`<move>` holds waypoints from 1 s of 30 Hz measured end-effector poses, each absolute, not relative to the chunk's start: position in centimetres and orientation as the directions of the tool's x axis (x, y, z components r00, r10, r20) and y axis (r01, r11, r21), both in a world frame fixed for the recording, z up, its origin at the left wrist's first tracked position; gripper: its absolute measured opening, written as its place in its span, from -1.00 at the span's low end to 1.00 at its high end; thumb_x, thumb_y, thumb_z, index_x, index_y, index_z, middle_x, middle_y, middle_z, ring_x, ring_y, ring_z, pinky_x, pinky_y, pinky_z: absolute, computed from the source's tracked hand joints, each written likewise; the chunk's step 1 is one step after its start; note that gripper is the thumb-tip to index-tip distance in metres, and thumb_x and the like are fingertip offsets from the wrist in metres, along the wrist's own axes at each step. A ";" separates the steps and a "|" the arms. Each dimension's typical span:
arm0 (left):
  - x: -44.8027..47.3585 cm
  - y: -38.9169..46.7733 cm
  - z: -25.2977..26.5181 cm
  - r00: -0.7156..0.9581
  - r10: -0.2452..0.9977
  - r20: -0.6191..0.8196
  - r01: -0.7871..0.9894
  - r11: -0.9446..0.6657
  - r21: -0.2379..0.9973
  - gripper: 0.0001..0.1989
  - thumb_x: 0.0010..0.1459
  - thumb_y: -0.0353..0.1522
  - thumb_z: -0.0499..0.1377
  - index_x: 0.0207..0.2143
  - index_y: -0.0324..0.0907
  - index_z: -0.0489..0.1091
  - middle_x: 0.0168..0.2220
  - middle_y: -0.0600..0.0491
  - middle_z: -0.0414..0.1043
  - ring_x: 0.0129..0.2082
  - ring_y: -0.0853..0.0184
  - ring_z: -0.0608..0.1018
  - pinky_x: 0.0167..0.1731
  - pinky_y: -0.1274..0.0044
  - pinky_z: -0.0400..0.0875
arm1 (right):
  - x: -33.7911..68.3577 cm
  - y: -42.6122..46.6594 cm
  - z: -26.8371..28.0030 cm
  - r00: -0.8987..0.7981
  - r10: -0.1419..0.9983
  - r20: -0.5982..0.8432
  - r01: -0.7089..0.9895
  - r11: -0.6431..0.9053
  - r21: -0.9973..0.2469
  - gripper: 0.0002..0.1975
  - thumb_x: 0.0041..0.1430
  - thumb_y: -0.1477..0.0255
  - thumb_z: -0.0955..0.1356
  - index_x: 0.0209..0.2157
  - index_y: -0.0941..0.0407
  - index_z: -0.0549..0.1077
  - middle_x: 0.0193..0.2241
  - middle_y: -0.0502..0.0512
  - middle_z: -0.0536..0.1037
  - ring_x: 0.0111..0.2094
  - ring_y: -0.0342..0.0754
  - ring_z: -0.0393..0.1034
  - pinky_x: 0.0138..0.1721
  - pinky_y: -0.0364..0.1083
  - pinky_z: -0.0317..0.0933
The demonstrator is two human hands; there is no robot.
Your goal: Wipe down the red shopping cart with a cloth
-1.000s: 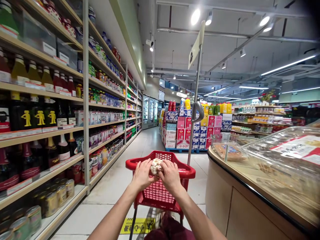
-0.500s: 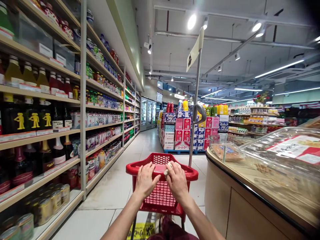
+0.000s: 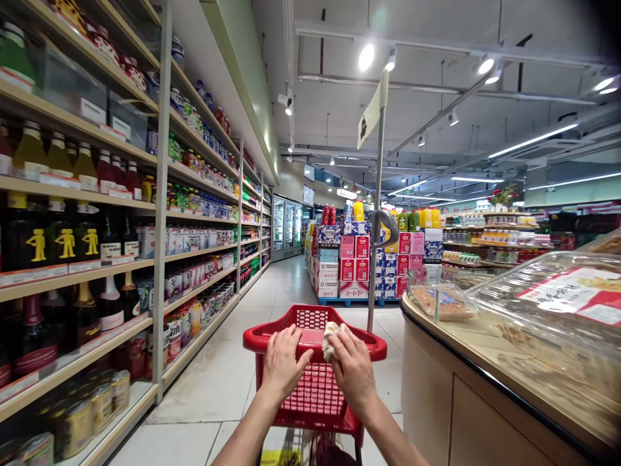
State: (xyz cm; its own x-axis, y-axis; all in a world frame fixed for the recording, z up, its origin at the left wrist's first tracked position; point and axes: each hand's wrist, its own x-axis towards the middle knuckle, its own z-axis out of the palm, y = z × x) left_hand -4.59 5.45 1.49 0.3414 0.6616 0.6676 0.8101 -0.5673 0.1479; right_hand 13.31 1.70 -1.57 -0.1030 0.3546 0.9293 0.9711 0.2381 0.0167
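A red plastic shopping cart [image 3: 310, 424] with a perforated basket stands before me. My left hand [image 3: 283, 362] lies over the left part of its near rim, fingers laid forward and thumb apart. At the right of that rim my right hand [image 3: 354, 372] is closed on a crumpled off-white cloth [image 3: 330, 342], which shows beside the thumb and fingertips. The cloth is against the cart's rim, partly covered by the fingers. A metal pole [image 3: 378, 155] with a small flag rises just beyond the cart's right side.
Tall shelves [image 3: 160, 246] of bottles and cans line the left. Stacked drink cartons [image 3: 354, 268] stand on a blue pallet ahead. On the right, a curved counter [image 3: 427, 362] carries clear-lidded food packs [image 3: 548, 298]. Tiled floor [image 3: 276, 285] runs between; a yellow caution marking [image 3: 280, 456] lies below the cart.
My right hand has shifted slightly right and lower, and more of the cloth shows. The left hand stays on the rim. The view has tilted up a little.
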 end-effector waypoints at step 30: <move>-4.9 5.5 1.8 0.344 0.663 0.665 0.829 -0.547 0.118 -0.57 0.10 -0.18 -0.02 0.00 -0.14 0.24 0.06 -0.04 0.25 0.05 0.19 0.28 0.07 0.23 0.05 | 15.4 2.7 -1.4 0.064 0.472 0.879 0.943 0.259 -0.208 -0.57 0.04 0.58 0.15 -0.06 0.06 0.36 -0.04 0.10 0.39 0.04 0.02 0.17 0.02 0.12 0.06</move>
State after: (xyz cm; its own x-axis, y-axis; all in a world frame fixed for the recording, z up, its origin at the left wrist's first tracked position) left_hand -4.90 5.51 1.82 0.3436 0.6632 0.6649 0.8286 -0.5473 0.1178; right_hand 15.37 2.73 -1.41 0.0641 0.4720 0.8792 0.9434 0.2586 -0.2076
